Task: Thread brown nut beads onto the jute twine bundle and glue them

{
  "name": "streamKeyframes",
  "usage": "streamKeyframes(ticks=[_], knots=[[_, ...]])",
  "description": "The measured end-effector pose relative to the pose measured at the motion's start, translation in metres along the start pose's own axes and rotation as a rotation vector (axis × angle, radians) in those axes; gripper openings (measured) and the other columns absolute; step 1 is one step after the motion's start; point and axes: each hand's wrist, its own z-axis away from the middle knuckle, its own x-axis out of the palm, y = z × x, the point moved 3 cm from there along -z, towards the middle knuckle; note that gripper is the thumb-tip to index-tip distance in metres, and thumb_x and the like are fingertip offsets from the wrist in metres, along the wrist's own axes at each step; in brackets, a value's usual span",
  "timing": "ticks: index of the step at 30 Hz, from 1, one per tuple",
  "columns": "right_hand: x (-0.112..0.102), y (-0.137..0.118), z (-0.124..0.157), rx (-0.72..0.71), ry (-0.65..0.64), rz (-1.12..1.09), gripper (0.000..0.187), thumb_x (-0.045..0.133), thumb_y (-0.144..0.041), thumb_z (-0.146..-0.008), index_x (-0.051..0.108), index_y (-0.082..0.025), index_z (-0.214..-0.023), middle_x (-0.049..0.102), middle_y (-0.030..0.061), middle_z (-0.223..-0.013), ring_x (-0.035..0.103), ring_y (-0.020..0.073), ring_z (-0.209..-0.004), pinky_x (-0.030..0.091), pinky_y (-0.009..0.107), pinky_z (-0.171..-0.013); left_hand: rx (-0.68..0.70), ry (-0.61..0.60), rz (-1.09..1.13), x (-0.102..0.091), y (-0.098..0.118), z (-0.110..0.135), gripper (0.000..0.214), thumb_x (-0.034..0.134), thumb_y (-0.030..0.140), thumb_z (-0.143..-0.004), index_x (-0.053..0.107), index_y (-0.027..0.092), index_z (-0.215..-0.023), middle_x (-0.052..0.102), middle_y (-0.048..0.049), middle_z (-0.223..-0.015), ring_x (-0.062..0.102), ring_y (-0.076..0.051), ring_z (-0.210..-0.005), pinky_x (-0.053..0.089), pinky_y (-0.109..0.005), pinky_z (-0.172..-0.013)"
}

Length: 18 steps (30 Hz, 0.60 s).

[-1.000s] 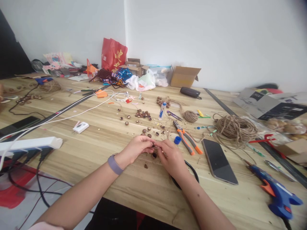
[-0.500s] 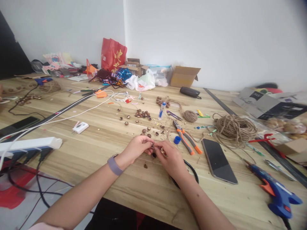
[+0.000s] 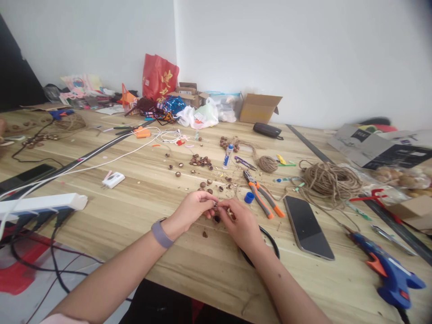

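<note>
Both hands meet low over the wooden table (image 3: 141, 198). The left hand (image 3: 192, 209), with a purple wristband (image 3: 161, 232) on its wrist, and the right hand (image 3: 241, 222) bring their fingertips together on a small dark piece (image 3: 216, 205) – perhaps a nut shell, but it is too small to tell. Just below them a brown shell (image 3: 217, 219) lies on the table, and another shell (image 3: 204, 234) lies nearer the person. A black ring (image 3: 272, 240) shows from under the right wrist. To the right lie a blue cap (image 3: 249, 197), orange-handled pliers (image 3: 263, 195) and a phone (image 3: 308, 227) – then a coil of twine (image 3: 329, 180) and a blue glue gun (image 3: 388, 270). More scattered shells (image 3: 200, 160) lie farther back.
</note>
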Motion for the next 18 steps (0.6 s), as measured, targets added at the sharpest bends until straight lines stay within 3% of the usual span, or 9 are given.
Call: streamKeyframes(ticks=[5,11,14,18], knots=[[-0.005,0.000,-0.002,0.004,0.039,-0.066,0.013,0.051,-0.021,-0.088,0.064,-0.020,-0.089,0.064,0.0058,-0.085,0.060,0.0178,-0.080,0.049,0.030,-0.070,-0.021,-0.013,0.095,-0.001,0.000,0.000,0.008,0.061,0.010,-0.076,0.066,0.010,-0.082,0.066,-0.0011,-0.064,0.058,-0.007,-0.052,0.047,-0.020,-0.055],[-0.029,-0.001,-0.002,0.113,0.319,-0.154,0.032,0.033,-0.028,-0.095,0.064,-0.022,-0.086,0.062,0.0079,-0.100,0.056,0.0210,-0.100,0.044,0.039,-0.088,-0.033,0.059,0.109,-0.002,0.001,-0.001,0.005,0.062,0.009,-0.077,0.065,0.010,-0.080,0.066,-0.0018,-0.065,0.060,-0.008,-0.053,0.049,-0.019,-0.055],[-0.033,-0.002,0.000,0.191,0.334,-0.177,0.040,0.029,-0.035,-0.095,0.065,-0.022,-0.083,0.059,0.0047,-0.080,0.056,0.0200,-0.084,0.045,0.035,-0.076,-0.046,0.089,0.127,-0.002,0.002,0.000,0.004,0.064,0.007,-0.076,0.064,0.010,-0.079,0.066,-0.0018,-0.063,0.061,-0.008,-0.053,0.050,-0.019,-0.055],[-0.023,0.000,0.001,0.284,0.199,-0.303,0.043,0.028,-0.042,-0.096,0.063,-0.021,-0.082,0.047,-0.0016,-0.058,0.049,0.0149,-0.057,0.040,0.028,-0.055,-0.050,0.089,0.143,-0.002,0.003,0.001,0.003,0.066,0.009,-0.075,0.065,0.010,-0.078,0.066,-0.0024,-0.065,0.062,-0.008,-0.056,0.053,-0.019,-0.060]])
